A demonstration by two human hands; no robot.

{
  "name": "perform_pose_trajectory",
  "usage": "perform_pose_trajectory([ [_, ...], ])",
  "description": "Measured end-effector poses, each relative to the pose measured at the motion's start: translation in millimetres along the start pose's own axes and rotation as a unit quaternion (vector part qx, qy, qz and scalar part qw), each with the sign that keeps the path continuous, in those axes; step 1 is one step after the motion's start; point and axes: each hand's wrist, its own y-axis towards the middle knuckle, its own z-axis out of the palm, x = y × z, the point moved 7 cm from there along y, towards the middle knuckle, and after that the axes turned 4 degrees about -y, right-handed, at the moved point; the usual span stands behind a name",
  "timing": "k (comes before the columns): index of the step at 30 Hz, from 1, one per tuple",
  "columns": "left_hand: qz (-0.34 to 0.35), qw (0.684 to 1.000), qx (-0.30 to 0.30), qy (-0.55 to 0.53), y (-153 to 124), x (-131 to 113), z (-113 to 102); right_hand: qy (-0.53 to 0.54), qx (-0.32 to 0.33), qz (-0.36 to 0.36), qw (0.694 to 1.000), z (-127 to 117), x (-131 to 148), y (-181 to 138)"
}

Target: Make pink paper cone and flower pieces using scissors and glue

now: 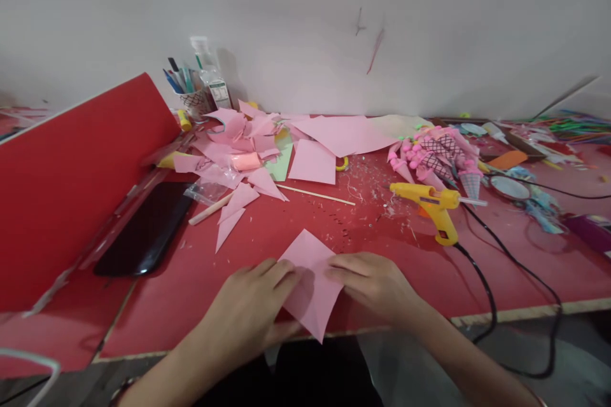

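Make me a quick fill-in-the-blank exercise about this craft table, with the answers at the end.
The left hand and right hand hold ____ paper.
The glue gun is mostly ____.
The phone lies to the ____ of both hands.
The tabletop is ____.

Missing words: pink; yellow; left; red.

The red counter (167, 296) bears a black phone (147, 229), pink paper scraps (219, 152), a thin stick (317, 195) and a yellow glue gun (433, 205).

Table (167, 299): red top, pale front edge (525, 312), a seam (115, 318) at left.
Wall (296, 25): pale grey, behind the table, bearing two small marks (376, 51).
Floor (580, 353): grey, visible below the front edge.
Light: soft, shadows faint.
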Motion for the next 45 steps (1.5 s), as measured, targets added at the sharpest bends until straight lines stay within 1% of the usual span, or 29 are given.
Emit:
perform_pose_trajectory([
  [3, 0.004, 0.998, -0.044, -0.033, 1.7, 8.6, 2.5, 0.05, 0.002, 0.054, 0.997, 2.7, -7.4, -1.6],
  [7, -0.023, 0.99, -0.115, -0.075, 0.9, 22.5, 3.2, 0.112, 0.023, 0.125, 0.985, 7.4, -16.7, -1.0],
  [10, -0.041, 0.985, -0.147, -0.085, -0.4, 27.5, 3.1, 0.15, 0.022, 0.186, 0.971, 7.6, -23.1, 0.5],
  [13, -0.063, 0.982, -0.166, -0.068, -1.4, 30.1, 2.1, 0.171, 0.034, 0.236, 0.956, 9.5, -27.3, 1.6],
  [14, -0.073, 0.982, -0.164, -0.058, -1.1, 30.7, 2.2, 0.171, 0.037, 0.244, 0.954, 10.2, -27.8, 2.0],
  [16, -0.104, 0.984, -0.14, -0.035, 0.3, 32.9, 3.8, 0.163, 0.042, 0.253, 0.953, 11.6, -28.4, 2.8],
  [20, -0.184, 0.981, -0.065, 0.007, 2.8, 40.2, 8.8, 0.118, 0.058, 0.268, 0.955, 15.6, -30.5, 2.2],
  [23, -0.207, 0.977, -0.037, 0.027, 4.0, 42.5, 10.7, 0.095, 0.073, 0.272, 0.955, 18.5, -30.8, 1.2],
  [26, -0.194, 0.979, -0.044, 0.047, 6.2, 41.1, 9.9, 0.073, 0.074, 0.271, 0.957, 19.5, -30.4, 0.8],
  [32, -0.134, 0.987, -0.056, 0.066, 13.0, 34.6, 6.1, 0.048, 0.067, 0.264, 0.961, 21.6, -29.9, 2.4],
  [35, -0.12, 0.989, -0.067, 0.051, 13.4, 35.5, 4.6, 0.048, 0.065, 0.261, 0.962, 21.6, -29.9, 3.2],
  [38, -0.108, 0.991, -0.078, 0.006, 9.6, 39.8, 5.9, 0.053, 0.068, 0.258, 0.962, 20.0, -30.3, 2.8],
  [40, -0.072, 0.992, -0.093, -0.036, 6.1, 39.2, 6.0, 0.08, 0.07, 0.244, 0.964, 18.9, -29.2, 2.7],
  [43, 0.023, 0.988, -0.124, -0.088, 1.1, 29.6, 3.0, 0.142, 0.057, 0.195, 0.969, 15.7, -24.4, 3.0],
  [45, 0.062, 0.983, -0.138, -0.108, -1.2, 24.4, 0.8, 0.172, 0.045, 0.167, 0.97, 14.0, -21.9, 2.2],
])
